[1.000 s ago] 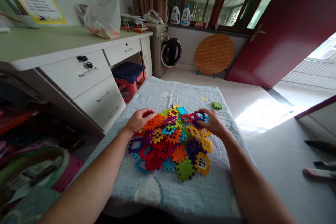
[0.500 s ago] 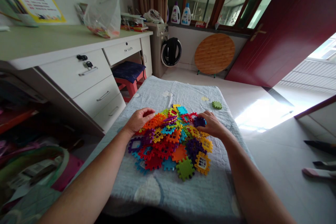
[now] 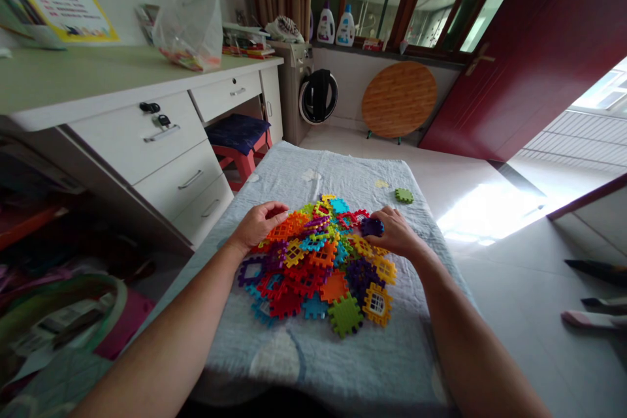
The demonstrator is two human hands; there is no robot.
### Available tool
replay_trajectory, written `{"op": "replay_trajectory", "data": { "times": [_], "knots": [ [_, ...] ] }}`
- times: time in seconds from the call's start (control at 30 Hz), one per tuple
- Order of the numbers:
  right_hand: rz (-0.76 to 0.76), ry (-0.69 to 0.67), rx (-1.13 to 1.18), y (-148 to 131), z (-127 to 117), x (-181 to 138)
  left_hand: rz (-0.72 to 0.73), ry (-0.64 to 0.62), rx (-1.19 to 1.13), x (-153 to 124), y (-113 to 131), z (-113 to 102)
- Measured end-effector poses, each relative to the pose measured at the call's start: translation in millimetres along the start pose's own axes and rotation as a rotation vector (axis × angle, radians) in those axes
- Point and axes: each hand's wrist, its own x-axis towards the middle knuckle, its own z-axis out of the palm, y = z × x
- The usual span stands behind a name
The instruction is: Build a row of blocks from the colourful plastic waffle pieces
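Note:
A heap of colourful plastic interlocking tiles [image 3: 318,261] lies on a pale blue quilt [image 3: 304,353] that covers a low table. My left hand [image 3: 257,225] rests curled on the heap's left side, its fingers over orange tiles. My right hand [image 3: 396,232] sits on the heap's right side, with its fingers pinched on a purple tile [image 3: 372,226]. One green tile [image 3: 404,195] lies alone on the quilt beyond the heap, to the right.
A white desk with drawers [image 3: 147,137] stands to the left, a red stool [image 3: 240,144] tucked under it. A washing machine [image 3: 306,91] and a round wooden tabletop [image 3: 399,101] stand at the back wall. A dark red door [image 3: 539,46] is open at the right.
My right hand lowered the purple tile from a raised hold down onto the heap and closed round it. My left hand stayed still.

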Motion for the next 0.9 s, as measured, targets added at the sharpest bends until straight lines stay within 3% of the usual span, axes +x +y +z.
{"op": "replay_trajectory", "data": {
  "times": [0.2,0.4,0.67,0.83,0.9],
  "knots": [
    [0.029,0.036,0.038,5,-5,4,-0.010,-0.005,0.014,0,-1,-1],
    [0.168,0.113,-0.030,33,-19,32,0.007,-0.014,0.044,0,1,-1],
    [0.288,0.022,-0.121,74,-25,89,0.008,-0.024,0.070,0,1,-1],
    [0.296,-0.169,-0.176,89,-14,99,-0.002,-0.026,0.070,0,1,-1],
    [0.300,-0.161,-0.160,99,-13,100,-0.007,-0.026,0.067,0,2,-1]
  ]
}}
